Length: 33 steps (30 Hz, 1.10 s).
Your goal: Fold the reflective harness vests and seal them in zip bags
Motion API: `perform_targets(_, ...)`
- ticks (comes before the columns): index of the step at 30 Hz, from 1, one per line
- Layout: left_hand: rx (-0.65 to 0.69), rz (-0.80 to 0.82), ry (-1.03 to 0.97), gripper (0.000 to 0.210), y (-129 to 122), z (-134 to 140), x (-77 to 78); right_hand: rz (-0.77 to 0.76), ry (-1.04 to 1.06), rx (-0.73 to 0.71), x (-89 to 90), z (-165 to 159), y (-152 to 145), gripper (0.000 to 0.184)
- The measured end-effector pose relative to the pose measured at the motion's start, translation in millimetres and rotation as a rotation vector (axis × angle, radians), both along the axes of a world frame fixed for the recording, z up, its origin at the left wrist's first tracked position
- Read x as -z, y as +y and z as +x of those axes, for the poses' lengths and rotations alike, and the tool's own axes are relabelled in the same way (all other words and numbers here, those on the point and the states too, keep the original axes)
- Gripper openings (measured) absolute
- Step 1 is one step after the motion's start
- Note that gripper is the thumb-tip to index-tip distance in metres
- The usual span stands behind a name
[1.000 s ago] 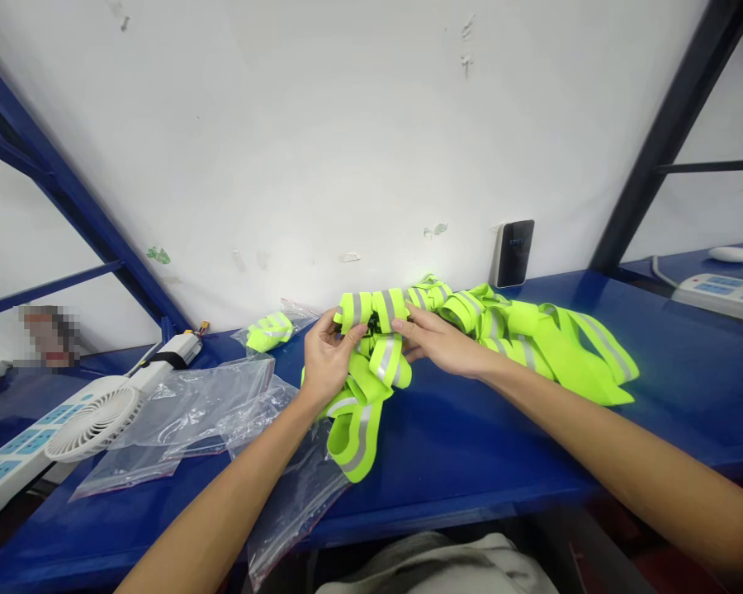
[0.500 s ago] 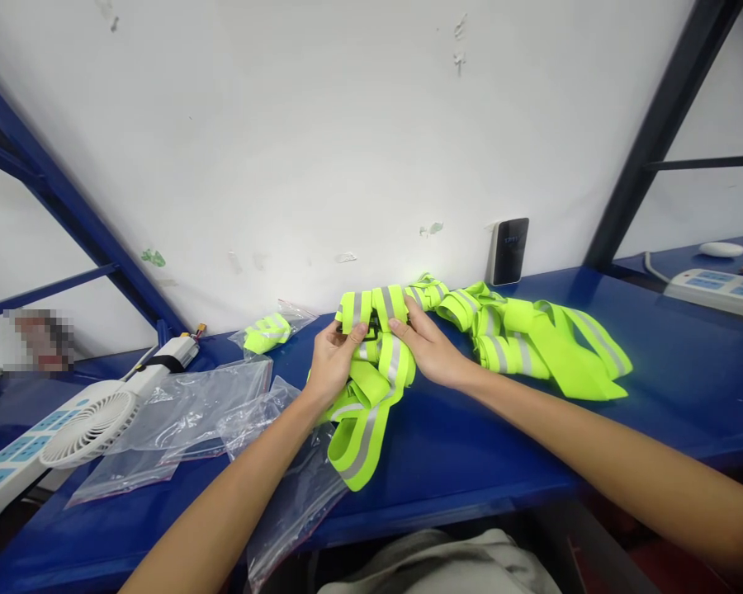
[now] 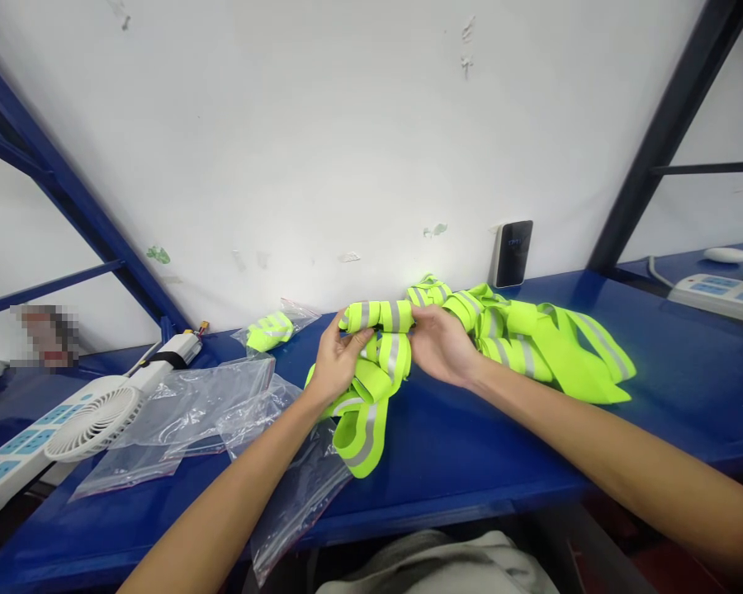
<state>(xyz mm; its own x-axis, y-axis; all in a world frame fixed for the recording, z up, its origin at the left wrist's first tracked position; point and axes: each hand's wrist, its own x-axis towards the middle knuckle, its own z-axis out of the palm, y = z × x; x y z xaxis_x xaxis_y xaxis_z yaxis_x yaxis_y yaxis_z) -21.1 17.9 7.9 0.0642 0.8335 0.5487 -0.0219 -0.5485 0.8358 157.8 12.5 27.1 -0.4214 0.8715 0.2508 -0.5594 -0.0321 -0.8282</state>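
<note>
White wall (image 3: 322,148) fills the upper frame, above a blue tabletop (image 3: 464,462) running across the lower half. At the centre, a folded bundle (image 3: 377,317) of yellow-green reflective strap sits between the person's two hands, with loose strap loops (image 3: 362,441) hanging below toward the lower centre. The left hand (image 3: 339,359) grips the bundle's left end, thumb in front. The right hand (image 3: 442,346) curves half open at the right end, its fingertips partly hidden, so I cannot tell whether they pinch.

To handle this well, I would hold the left pinch firm, square the layers edge to edge with the right fingers, and smooth twists from the loops. Clear plastic bags (image 3: 204,404) lie left of centre, near the loops; a tangled strap pile (image 3: 557,346) lies right of centre, best left clear of the loose loops.
</note>
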Motion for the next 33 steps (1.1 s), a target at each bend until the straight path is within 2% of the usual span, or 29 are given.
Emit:
perform_targets(4, -0.020, 0.021, -0.007, 0.032, -2, 1, -4.5, 0.082, -0.024, -0.038, 0.8, 1, -2, 0.042)
perform_targets(8, 0.003, 0.018, -0.005, 0.031, -1, -3, -4.9, 0.184, -0.161, 0.084, 6.0, 2, 1, 0.041)
perform_targets(15, 0.098, -0.103, -0.170, 0.029, 2, -2, 1.6, 0.284, -0.270, 0.129, 12.4, 1, 5, 0.040)
perform_targets(19, 0.086, -0.132, -0.191, 0.033, 0, 0, 1.8, 0.187, -0.178, 0.118, 11.0, -3, 2, 0.037)
perform_targets(25, -0.036, -0.079, -0.070, 0.031, -1, -3, 0.7, 0.005, -0.008, -0.027, 1.9, -2, -5, 0.032)
perform_targets(28, -0.117, 0.027, 0.063, 0.034, -2, -4, 2.3, -0.018, -0.069, 0.041, -0.8, -4, -8, 0.026)
perform_targets(30, -0.133, 0.059, 0.112, 0.045, -4, -5, 3.7, -0.018, -0.100, 0.092, -0.4, -5, -9, 0.026)
perform_targets(33, -0.064, -0.022, 0.095, 0.070, -10, -5, 2.9, 0.002, -0.075, 0.168, 2.3, -6, -6, 0.026)
